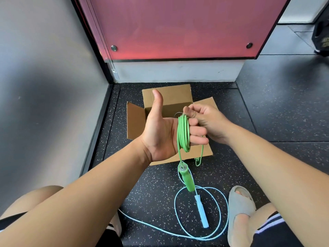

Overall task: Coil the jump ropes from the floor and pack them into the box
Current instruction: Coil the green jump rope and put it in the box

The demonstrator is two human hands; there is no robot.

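The coiled jump rope [183,133] and its handle [186,177] are green. A second rope [220,207] is pale blue, the box [135,122] plain brown, the floor [267,122] black with pale speckles, and the wall panel [178,27] pinkish red.

I am squatting in what is looking like a gym or fitness room. The floor [267,113] is showing black rubber tiles flecked with white, with seams running between them. At the far side a red panel [178,27] fixed with round bolts is standing above a white base [178,72], and a grey wall [44,68] is closing off the left. A blue jump rope [201,211] is lying near me, and a green jump rope [183,132] is hanging coiled before me.
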